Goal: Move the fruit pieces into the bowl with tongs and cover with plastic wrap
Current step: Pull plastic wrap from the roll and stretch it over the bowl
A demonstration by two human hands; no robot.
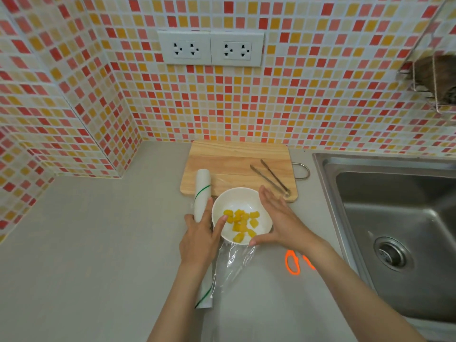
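Observation:
A white bowl (240, 198) sits on the grey counter, holding several yellow fruit pieces (243, 222). Clear plastic wrap (234, 260) lies over the bowl and trails loose toward me. The wrap roll (202, 193), white with a green stripe, lies just left of the bowl. My left hand (201, 239) rests on the roll with its fingers against the bowl's left rim. My right hand (278, 219) lies flat, fingers together, along the bowl's right rim, thumb at the near rim on the wrap. Metal tongs (270, 177) lie on the wooden cutting board (232, 161).
Orange-handled scissors (293, 262) lie on the counter under my right forearm. A steel sink (399, 218) fills the right side. The tiled wall with two sockets (211, 48) stands behind the board. A wire rack (434, 77) hangs at upper right.

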